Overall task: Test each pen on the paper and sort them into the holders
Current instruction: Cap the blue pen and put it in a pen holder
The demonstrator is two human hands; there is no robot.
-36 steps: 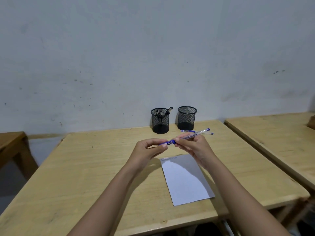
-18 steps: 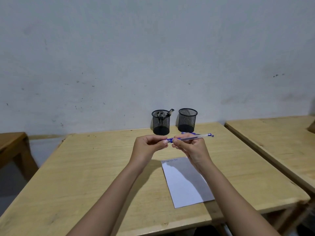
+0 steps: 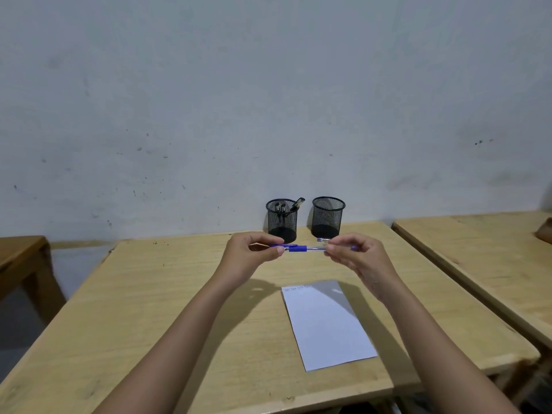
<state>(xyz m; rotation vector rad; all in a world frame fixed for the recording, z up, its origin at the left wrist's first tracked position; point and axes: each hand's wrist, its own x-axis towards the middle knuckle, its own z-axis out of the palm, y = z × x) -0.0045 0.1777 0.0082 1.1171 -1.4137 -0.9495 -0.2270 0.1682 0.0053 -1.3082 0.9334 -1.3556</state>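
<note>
Blue clear-barrelled pen (image 3: 301, 248) | frame centre, horizontal, spanning both hands | left hand (image 3: 251, 255) pinches left end | right hand (image 3: 355, 258) pinches right end

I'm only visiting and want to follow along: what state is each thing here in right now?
Blue pen: held level in the air above the table.
Left hand: pinches the pen's left end.
Right hand: pinches the pen's barrel.
Second pen: lies on the table.
Left holder: upright, pens inside.
Right holder: upright, no pens showing.
Paper: flat, scribbles at its far edge.
</note>
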